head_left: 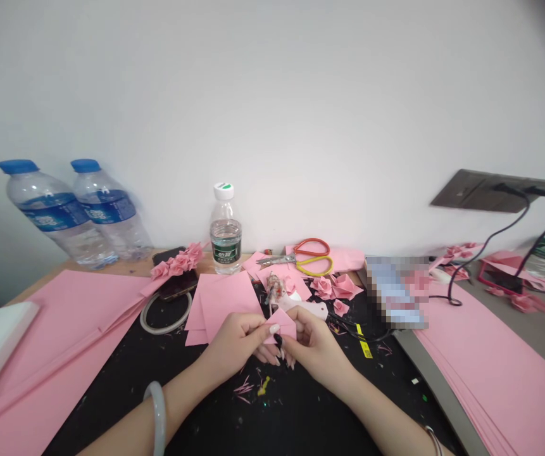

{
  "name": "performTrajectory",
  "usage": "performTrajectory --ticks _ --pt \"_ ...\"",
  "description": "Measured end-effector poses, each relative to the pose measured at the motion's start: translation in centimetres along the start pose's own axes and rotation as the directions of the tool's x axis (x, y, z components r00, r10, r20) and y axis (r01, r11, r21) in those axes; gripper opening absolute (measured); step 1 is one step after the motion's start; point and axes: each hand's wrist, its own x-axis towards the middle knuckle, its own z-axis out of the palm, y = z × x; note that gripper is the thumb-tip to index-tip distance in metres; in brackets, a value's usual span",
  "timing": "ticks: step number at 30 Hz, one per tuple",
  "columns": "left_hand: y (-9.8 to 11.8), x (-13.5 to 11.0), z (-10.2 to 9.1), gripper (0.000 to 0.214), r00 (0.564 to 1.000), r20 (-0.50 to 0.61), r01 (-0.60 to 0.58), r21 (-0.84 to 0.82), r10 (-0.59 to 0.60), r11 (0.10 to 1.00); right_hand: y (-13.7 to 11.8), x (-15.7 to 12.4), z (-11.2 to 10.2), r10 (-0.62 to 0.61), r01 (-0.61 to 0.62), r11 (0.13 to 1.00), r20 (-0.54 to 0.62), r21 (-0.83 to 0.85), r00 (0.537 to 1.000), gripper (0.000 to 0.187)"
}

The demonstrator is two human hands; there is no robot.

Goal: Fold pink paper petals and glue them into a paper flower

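Folded pink paper (pixel 285 323) is up in front of us, just above the black top of the counter (pixel 300 421), right between our two hands. Label check: the small bottle (pixel 225 231) behind it has a white cap with a green mark and a dark green label with white characters, too small for us to read for sure. The left big bottle (pixel 51 209) and its neighbor, the other big bottle (pixel 106 206), wear blue labels with white lettering we can't make out either. There's dark print on the yellow strip (pixel 364 342) too, also tiny. As for the paper, it's plain pink, peaked at the top, with crease lines across the front. Our left hand (pixel 242 334) has its fingers nearly closed, pinching the left side with a pale-nailed thumb on the front. Our right hand (pixel 314 339) pinches the other side just as tightly, dark-nailed thumb near the lower edge.
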Motion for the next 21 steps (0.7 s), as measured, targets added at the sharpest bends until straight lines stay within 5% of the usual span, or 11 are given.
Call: performTrajectory --ticks 21 --pt "0.20 0.04 0.00 0.036 0.999 0.038 0.005 0.005 -0.005 1.000 0.44 0.07 -0.41 -0.066 0.068 0.997 -0.044 0.046 0.997 0.030"
